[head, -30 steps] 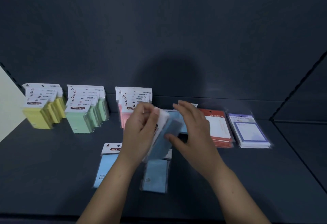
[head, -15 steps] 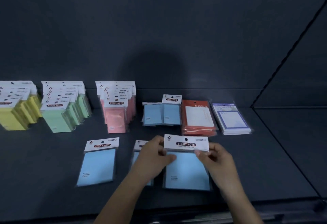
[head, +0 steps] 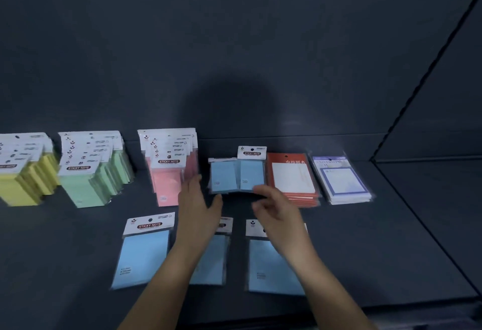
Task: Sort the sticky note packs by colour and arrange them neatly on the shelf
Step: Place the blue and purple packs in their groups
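Shelf (head: 391, 230): blue stack (head: 236, 176) just beyond fingers (head: 195, 184).

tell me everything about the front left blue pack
The blue pack lies flat on the dark shelf, header away from the person. A white card header carries a red logo, a black hang hole and a STICKY NOTE label; below it, a light blue pad in clear film with small dark print low on the left. The left forearm hides its lower right corner.

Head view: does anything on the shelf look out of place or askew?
Yes. Three blue packs lie flat and loose at the front, outside any row; the back blue pile is splayed unevenly.
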### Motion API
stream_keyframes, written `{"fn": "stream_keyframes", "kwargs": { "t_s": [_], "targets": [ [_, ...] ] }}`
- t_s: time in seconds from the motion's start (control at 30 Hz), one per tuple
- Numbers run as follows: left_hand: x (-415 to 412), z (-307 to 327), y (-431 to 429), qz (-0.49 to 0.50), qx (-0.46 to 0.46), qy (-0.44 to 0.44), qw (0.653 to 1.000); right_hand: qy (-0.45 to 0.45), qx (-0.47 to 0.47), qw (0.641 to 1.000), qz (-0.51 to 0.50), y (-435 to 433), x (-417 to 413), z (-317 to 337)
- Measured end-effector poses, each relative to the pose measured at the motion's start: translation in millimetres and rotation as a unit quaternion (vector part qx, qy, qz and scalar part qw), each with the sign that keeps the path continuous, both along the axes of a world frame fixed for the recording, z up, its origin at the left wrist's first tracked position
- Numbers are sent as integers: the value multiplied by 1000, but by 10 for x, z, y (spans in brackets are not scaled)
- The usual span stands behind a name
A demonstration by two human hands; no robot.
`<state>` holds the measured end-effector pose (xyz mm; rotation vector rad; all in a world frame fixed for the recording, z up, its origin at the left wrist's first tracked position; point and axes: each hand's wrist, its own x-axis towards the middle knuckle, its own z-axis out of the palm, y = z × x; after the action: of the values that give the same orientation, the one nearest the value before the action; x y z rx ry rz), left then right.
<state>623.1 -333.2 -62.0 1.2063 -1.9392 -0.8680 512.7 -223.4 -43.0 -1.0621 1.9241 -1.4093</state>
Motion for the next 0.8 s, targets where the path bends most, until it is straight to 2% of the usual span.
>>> {"fn": "stream_keyframes", "kwargs": {
  "t_s": [0.07,0.13,0.23,0.33,0.43,0.5,0.57,0.67,0.8],
  "targets": [
    [-27,34,-42,-37,6,27,999,-110,28,992,60,-242,84,54],
    [-51,33,-64,-61,29,41,997,-111,50,990,71,-443,149,51],
    [-69,-3,-74,-57,31,51,997,-155,36,987,24,-612,226,37],
    [-67,52,-42,-9,33,98,995,-219,14,975,-32,-643,258,2],
    [-33,84,-13,45,96,202,974,-206,-5,977,-51,-564,297,2],
    [11,112,5,68,151,270,949,-233,-22,971,-47,-505,339,-19],
    [85,139,27,58,175,300,936,-257,-36,964,-50,-449,382,-43],
    [254,181,69,-8,222,315,923,-220,-67,972,-57,-392,389,-79],
    [511,180,197,-84,271,246,927,-143,-45,989,9,-293,386,-79]
  ]
}}
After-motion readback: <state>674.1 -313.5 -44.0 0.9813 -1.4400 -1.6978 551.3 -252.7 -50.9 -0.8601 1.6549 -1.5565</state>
